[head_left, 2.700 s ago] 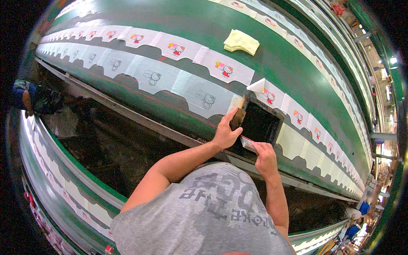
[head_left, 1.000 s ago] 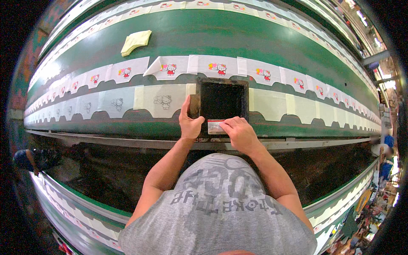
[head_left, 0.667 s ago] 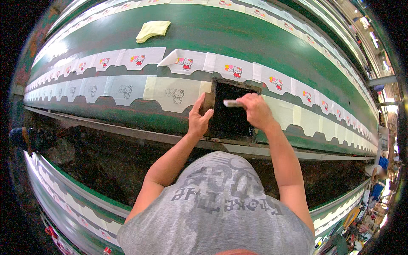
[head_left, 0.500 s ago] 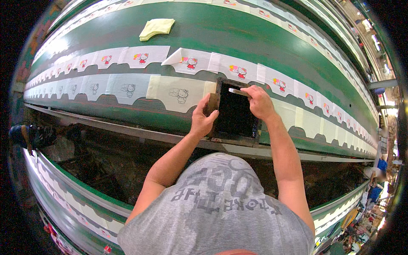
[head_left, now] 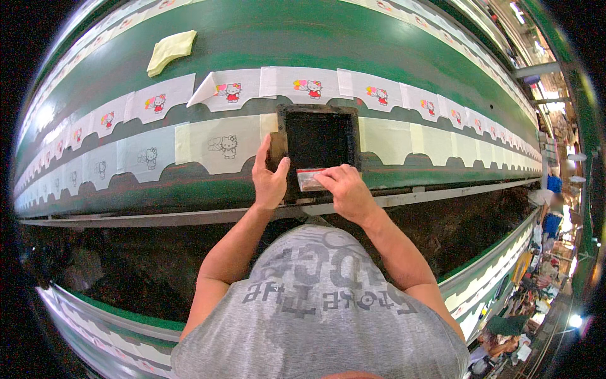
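Inside the black frame's (head_left: 356, 136) near end, the right hand (head_left: 350, 194) pinches the flat scraper (head_left: 308, 181), now back from the far end, suggesting a finished pass. The left hand (head_left: 270, 184) grips the frame's left-side block (head_left: 278, 146), thumb apart; beyond lie colour-printed sheets (head_left: 282, 83).

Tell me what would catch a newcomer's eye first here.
First, the dark rectangular frame near the front of the green table, its brown left-side block held by the left hand, while the right hand holds a flat, red-edged tool over its near side. Then the row of white pieces just beyond, with colourful cat figures, and the pale yellow pile farther back, left.
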The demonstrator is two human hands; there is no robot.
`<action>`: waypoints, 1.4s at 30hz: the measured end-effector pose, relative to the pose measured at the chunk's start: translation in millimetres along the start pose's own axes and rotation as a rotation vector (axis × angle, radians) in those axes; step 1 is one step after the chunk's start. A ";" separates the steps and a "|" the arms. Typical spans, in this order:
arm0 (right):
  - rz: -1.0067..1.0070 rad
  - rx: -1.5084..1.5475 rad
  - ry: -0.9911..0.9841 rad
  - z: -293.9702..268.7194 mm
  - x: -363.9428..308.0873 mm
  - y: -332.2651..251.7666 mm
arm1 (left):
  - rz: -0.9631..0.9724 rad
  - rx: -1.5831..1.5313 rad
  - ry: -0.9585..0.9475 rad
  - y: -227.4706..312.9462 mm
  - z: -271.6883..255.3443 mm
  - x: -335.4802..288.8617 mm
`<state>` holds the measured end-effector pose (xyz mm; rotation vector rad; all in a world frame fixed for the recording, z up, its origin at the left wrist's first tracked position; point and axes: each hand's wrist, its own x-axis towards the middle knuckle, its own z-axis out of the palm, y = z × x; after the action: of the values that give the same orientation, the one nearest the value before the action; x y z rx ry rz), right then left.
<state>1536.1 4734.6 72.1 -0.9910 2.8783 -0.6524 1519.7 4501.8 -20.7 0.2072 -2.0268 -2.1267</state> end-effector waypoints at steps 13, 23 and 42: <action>0.000 0.179 0.242 -15.7 -63.1 53.6 | 0.289 0.279 0.093 13.9 60.3 -17.3; 0.056 0.180 0.286 -66.1 -163.5 168.8 | 0.275 0.234 0.074 2.7 223.5 -49.5; -0.077 0.034 -0.167 -131.8 -123.3 234.1 | 0.044 0.086 0.078 -15.1 269.0 -50.2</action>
<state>1477.0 5024.0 86.3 -1.1002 2.6885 -0.5895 1504.5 4775.4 -23.5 0.2513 -2.0601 -1.9764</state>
